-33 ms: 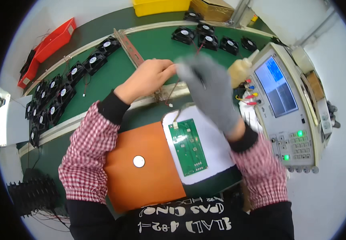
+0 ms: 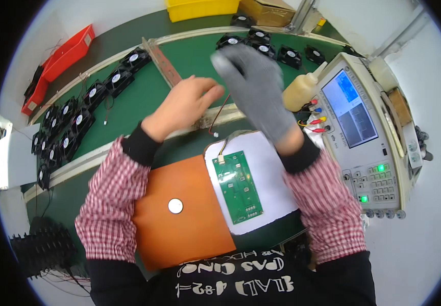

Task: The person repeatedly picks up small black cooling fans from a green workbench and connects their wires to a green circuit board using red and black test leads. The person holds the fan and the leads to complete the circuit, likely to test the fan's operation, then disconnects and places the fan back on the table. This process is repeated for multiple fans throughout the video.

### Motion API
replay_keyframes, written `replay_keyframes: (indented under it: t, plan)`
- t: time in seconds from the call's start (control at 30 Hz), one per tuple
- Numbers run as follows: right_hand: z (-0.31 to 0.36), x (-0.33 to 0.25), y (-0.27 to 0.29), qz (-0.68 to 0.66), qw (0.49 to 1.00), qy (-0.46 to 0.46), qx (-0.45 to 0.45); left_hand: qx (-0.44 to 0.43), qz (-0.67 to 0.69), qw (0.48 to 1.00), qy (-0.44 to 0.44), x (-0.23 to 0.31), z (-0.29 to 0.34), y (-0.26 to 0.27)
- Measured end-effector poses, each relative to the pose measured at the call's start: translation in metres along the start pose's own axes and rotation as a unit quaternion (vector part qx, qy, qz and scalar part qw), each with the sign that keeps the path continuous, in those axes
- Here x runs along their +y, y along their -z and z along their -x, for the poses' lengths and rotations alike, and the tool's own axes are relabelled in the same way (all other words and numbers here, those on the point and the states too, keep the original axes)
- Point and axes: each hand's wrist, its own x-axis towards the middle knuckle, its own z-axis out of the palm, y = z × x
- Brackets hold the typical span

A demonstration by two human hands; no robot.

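My left hand [image 2: 186, 106] is bare and hovers over the bench's inner ledge, its fingers and thumb apart with nothing seen between them. To its right and farther up, my right hand [image 2: 253, 81] wears a grey glove. Its fingers curl in a blur around a dark spot; what they hold is hidden. A thin dark-red wire [image 2: 221, 113] hangs between the two hands and ends in a white connector. Nearer to me, a green circuit board [image 2: 238, 187] lies on a white pad [image 2: 274, 178], with a white plug and short leads at its top end.
Black fans [image 2: 95, 93] spread across the left of the green mat; more fans [image 2: 288, 57] sit back right. A cream squeeze bottle [image 2: 300, 92] stands by a test instrument [image 2: 340, 153]. An orange sheet [image 2: 179, 237] carries a round white disc [image 2: 175, 206]. Red bins [image 2: 70, 53] line the far left.
My right hand has moved up and left a little, away from my left hand. The fingertips, close together before, now have a gap between them.
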Motion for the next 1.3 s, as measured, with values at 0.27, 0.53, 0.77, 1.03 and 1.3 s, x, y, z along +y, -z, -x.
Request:
replay_keyframes:
  t: [0.27,0.53,0.77,1.03,1.3]
  plan:
    - [-0.174,0.224,-0.085,0.363,0.913,-0.146,-0.114,0.092,0.017,0.992,0.082,0.004,0.076,0.007]
    - [-0.182,0.255,-0.085,0.428,0.862,-0.214,-0.166,0.052,-0.013,0.998,0.026,0.006,0.081,-0.007]
    - [-0.141,0.205,-0.081,0.285,0.913,-0.106,-0.272,0.158,-0.199,0.967,0.035,-0.073,0.024,0.036]
    - [-0.085,0.080,-0.040,0.497,0.821,-0.076,-0.271,0.124,-0.353,0.893,0.251,-0.197,-0.029,0.075]
    - [0.034,-0.042,0.026,0.125,0.966,0.105,-0.199,0.094,-0.080,0.992,0.003,0.000,0.050,0.063]
